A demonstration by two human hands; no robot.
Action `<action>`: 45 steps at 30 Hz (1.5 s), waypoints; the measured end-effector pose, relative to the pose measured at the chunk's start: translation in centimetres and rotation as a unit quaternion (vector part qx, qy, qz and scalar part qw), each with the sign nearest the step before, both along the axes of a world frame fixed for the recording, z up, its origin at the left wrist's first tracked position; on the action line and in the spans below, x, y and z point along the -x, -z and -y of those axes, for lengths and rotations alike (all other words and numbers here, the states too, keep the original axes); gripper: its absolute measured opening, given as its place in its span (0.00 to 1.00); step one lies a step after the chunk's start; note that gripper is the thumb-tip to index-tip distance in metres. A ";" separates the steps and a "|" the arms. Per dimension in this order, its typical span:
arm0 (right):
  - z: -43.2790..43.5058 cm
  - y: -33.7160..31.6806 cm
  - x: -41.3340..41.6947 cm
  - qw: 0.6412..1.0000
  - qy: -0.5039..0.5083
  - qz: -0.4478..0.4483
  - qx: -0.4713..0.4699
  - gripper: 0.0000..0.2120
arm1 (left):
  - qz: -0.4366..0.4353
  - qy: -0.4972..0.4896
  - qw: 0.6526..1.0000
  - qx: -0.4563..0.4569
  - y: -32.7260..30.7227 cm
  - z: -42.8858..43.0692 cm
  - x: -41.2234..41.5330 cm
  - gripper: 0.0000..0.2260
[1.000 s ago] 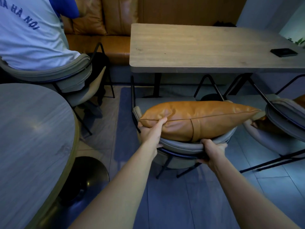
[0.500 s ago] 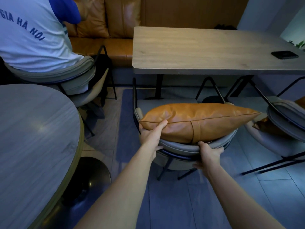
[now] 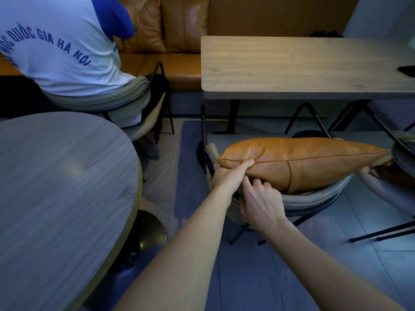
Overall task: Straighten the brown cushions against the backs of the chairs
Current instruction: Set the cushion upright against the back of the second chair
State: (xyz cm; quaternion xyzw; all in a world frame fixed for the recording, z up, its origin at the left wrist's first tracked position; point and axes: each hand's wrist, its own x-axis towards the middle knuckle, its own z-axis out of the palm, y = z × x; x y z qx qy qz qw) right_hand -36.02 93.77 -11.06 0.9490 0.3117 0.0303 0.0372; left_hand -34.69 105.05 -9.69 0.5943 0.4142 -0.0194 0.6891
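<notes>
The brown cushion (image 3: 298, 162) lies atop the chair back (image 3: 314, 196); left hand (image 3: 229, 173) pinches its left corner, right hand (image 3: 260, 198) touches its underside, fingers loose. Best lower it evenly behind the seat

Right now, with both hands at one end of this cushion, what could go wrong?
The cushion lies along the top of the chair back, and the left hand grips only its left corner. The right hand is beside that corner too, so the far end is unsupported and may tip off toward the next chair. Pulling hard could also nudge the chair into the table.
</notes>
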 end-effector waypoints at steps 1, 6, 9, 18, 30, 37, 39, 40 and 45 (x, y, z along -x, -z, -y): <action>-0.7 0.1 -0.1 0.999 -0.002 0.000 0.032 0.20 | -0.002 0.009 1.000 0.001 -0.4 -0.6 -0.1 0.45; -4.2 0.8 -0.6 0.990 0.032 -0.012 0.134 0.20 | 0.016 0.042 0.999 0.009 -0.9 -2.5 -0.8 0.45; -5.5 1.2 -1.4 0.987 0.031 -0.009 0.158 0.21 | 0.036 0.043 0.998 0.019 -0.3 -3.1 -0.8 0.44; -5.7 1.0 -1.8 0.984 0.036 -0.008 0.171 0.17 | 0.061 0.046 0.997 0.027 -0.1 -2.9 -1.5 0.48; -5.8 1.3 -1.6 0.985 0.005 0.006 0.172 0.18 | 0.049 0.047 0.997 0.032 -0.3 -3.0 0.2 0.51; -4.4 0.1 -1.9 0.993 0.003 -0.060 0.100 0.22 | 0.044 0.115 0.991 -0.057 0.1 -3.4 2.8 0.14; -3.4 -1.4 -2.2 0.990 0.032 -0.137 0.023 0.19 | 0.030 0.157 0.977 -0.140 -1.0 -4.0 3.2 0.12; -2.9 -2.4 -2.6 0.980 0.050 -0.191 -0.008 0.19 | 0.021 0.185 0.965 -0.187 -1.8 -4.3 3.2 0.14; 0.5 -7.9 -3.9 0.937 0.097 -0.320 -0.105 0.22 | -0.007 0.342 0.853 -0.395 -7.4 -5.4 3.2 0.16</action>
